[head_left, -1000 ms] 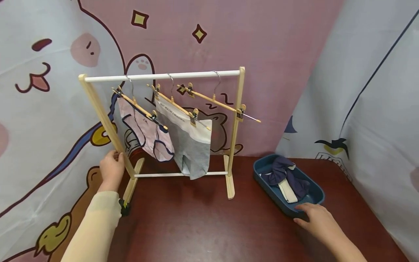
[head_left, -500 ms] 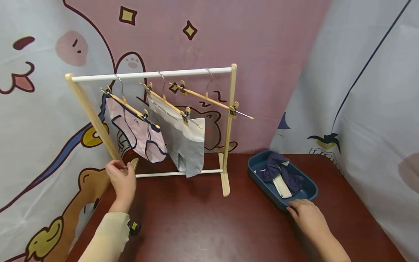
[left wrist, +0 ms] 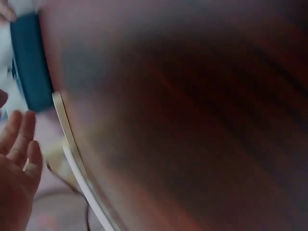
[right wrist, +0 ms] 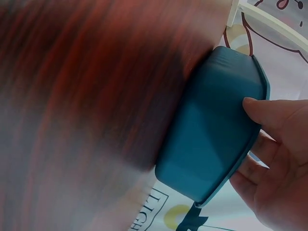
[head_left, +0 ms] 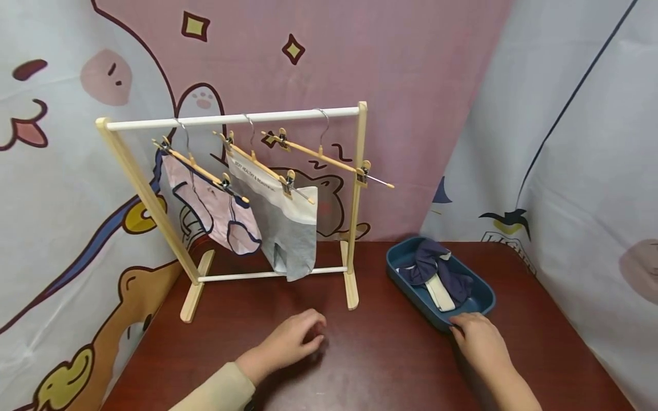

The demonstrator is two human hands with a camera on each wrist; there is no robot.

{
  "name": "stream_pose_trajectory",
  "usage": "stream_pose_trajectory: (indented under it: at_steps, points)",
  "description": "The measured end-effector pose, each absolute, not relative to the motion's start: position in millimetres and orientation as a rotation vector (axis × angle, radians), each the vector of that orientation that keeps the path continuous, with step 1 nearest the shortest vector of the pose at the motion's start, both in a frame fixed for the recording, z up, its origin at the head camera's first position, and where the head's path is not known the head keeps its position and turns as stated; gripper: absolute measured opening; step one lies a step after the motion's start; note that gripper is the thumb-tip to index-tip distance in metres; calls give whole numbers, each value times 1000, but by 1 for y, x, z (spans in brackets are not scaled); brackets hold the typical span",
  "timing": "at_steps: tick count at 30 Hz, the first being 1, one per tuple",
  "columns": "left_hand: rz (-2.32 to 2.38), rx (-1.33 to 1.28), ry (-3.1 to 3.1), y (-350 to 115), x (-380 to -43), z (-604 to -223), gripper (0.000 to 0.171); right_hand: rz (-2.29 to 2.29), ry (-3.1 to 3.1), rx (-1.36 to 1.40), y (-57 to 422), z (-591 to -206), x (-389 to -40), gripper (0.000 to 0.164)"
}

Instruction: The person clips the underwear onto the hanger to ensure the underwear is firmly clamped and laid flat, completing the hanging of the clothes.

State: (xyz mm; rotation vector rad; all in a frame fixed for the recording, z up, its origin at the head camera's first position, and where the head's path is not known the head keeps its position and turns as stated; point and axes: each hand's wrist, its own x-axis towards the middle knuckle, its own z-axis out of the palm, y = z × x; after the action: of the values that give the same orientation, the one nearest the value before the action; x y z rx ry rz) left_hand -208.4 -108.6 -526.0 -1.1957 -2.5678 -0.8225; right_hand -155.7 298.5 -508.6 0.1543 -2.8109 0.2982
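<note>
My right hand (head_left: 482, 341) pinches the near rim of a blue plastic basin (head_left: 418, 297). In the right wrist view the thumb lies on the basin's outer wall (right wrist: 211, 120) and the fingers go over the rim. Inside the basin lie dark navy clothes (head_left: 432, 265) with a cream band. My left hand (head_left: 288, 339) is over the table in front of the drying rack, fingers loosely bent and holding nothing. From the rack's white top bar (head_left: 231, 119) hang pink briefs (head_left: 218, 214) with navy trim and grey-and-white shorts (head_left: 288, 228), each clipped to a hanger.
A bare clip hanger (head_left: 319, 154) hangs at the right end of the bar. The rack's wooden feet (head_left: 191, 302) stand on the dark red-brown table (head_left: 370, 365). A printed cloth backdrop (head_left: 401, 74) closes off the back and sides.
My left hand has let go of the rack's left post and moved right and nearer. My right hand has closed on the basin's rim. The head view has shifted slightly.
</note>
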Motion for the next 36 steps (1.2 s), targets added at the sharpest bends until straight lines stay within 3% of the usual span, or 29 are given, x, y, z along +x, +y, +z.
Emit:
stream_pose_trajectory:
  at_steps: [7, 19, 30, 36]
  points:
    - [-634, -1349, -2584, -39, -211, -518, 25, 321, -2793, 156, 299, -510, -158, 14]
    - [-586, -935, -2704, 82, -249, -503, 27, 352, -2817, 124, 297, -509, -154, 14]
    - [-77, -1015, -2905, 123, -257, -506, 54, 353, -2827, 97, 295, -504, -156, 12]
    - [3, -1002, -2882, 125, -255, -505, 47, 356, -2849, 85, 298, -503, -156, 10]
